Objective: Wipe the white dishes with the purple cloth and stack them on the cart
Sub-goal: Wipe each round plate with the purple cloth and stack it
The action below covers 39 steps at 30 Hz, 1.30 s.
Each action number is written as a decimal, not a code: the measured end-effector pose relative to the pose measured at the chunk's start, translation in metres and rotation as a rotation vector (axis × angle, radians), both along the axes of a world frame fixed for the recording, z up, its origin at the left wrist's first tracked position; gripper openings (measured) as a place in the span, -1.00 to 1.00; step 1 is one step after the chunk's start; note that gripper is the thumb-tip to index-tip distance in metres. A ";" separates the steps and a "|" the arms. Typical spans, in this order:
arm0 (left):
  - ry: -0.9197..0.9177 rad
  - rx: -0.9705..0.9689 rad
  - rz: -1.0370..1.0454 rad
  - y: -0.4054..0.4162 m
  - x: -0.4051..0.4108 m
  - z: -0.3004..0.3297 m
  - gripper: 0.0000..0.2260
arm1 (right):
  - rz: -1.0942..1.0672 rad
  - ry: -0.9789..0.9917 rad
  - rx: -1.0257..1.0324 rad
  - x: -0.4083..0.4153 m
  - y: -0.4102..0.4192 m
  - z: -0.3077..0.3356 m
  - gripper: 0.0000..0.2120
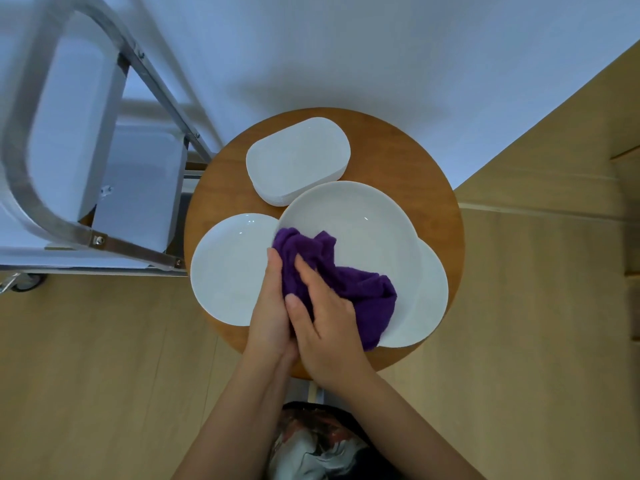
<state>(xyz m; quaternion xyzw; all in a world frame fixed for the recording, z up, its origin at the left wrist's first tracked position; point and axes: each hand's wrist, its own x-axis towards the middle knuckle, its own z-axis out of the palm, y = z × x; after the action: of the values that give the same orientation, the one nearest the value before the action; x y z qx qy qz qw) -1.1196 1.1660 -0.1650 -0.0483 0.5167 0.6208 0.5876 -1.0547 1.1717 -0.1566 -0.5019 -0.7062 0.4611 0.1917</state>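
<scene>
Resting on a round wooden table are white dishes in four places. One round plate is lifted and tilted over the middle of the table, just beyond the fingertips of both hands. A second round plate lies flat directly left of the left hand. A third round plate lies flat to the right of the right hand, partly hidden under the raised one. Farther out, beyond both hands, sits one stack of oblong dishes with rounded corners; their edges show as thin layers, too fine to count. The stack's long axis runs from near-left to far-right.

One purple cloth is bunched on the near part of the raised plate. Its bulk stretches from the far-left, at the left hand's fingertips, to the near-right, where a fold hangs over the plate's rim past the right hand.

The left hand's fingers lie along the near-left edge of the raised plate, with the thumb across the cloth, so it seems to grip plate and cloth together. The right hand presses on the cloth with fingers nearly straight and slightly spread.

One metal-framed cart with white shelves stands well to the left of the left hand.
</scene>
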 end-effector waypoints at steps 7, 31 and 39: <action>-0.105 -0.133 0.023 0.009 -0.021 0.017 -0.43 | 0.078 -0.070 0.291 0.028 -0.007 0.011 -0.59; 0.072 -0.098 -0.337 0.003 -0.055 0.081 -0.34 | 0.537 -0.442 0.543 0.002 0.022 0.056 -0.37; 0.278 -0.032 -0.485 0.011 -0.056 0.101 -0.26 | 0.009 -0.283 0.637 -0.027 0.043 0.061 -0.44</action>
<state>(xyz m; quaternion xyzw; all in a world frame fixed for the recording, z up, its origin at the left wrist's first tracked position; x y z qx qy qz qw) -1.1756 1.1766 -0.0637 0.1530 0.5985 0.4545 0.6417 -1.0813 1.2147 -0.0952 -0.4728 -0.8365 0.1442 0.2367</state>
